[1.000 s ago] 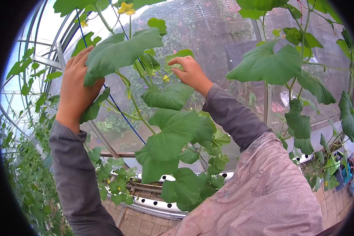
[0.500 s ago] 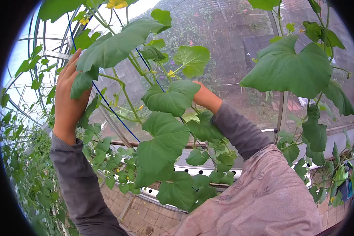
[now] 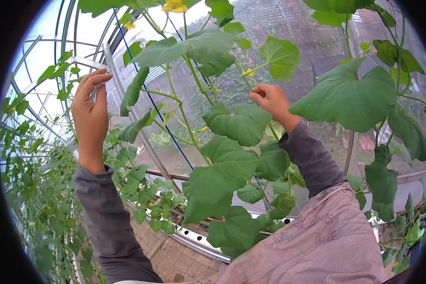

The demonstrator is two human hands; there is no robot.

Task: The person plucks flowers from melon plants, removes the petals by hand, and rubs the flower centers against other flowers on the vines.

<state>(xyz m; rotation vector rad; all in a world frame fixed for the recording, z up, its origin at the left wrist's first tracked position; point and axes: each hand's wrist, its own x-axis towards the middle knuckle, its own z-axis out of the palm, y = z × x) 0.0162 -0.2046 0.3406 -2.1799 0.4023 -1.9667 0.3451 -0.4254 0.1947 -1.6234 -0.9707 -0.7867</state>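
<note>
A climbing vine (image 3: 194, 78) with broad green leaves and yellow flowers, like a cucumber plant, stands between my hands. My left hand (image 3: 91, 111) is raised left of it, fingers bent and thumb apart, holding nothing. Closest to that hand is a drooping leaf (image 3: 136, 92). My right hand (image 3: 272, 102) is closed in a pinch beside a green stem (image 3: 243, 75). A thin tendril (image 3: 233, 96) reaches toward its fingertips; whether they grip it is too small to tell. Below the right hand hangs a large leaf (image 3: 239, 123). A blue string (image 3: 158, 111) runs along the vine.
Another vine with a big leaf (image 3: 350, 97) hangs on the right. More plants (image 3: 47, 189) fill the left side. A white planting pipe with holes (image 3: 201, 240) runs low over the brick floor (image 3: 168, 258). Behind is a clear greenhouse wall with a metal post (image 3: 351, 151).
My left hand has come away from the leaf it was behind. My right hand has risen from behind a leaf into full view, fingers pinched. The camera view has shifted, moving the vine rightward.
</note>
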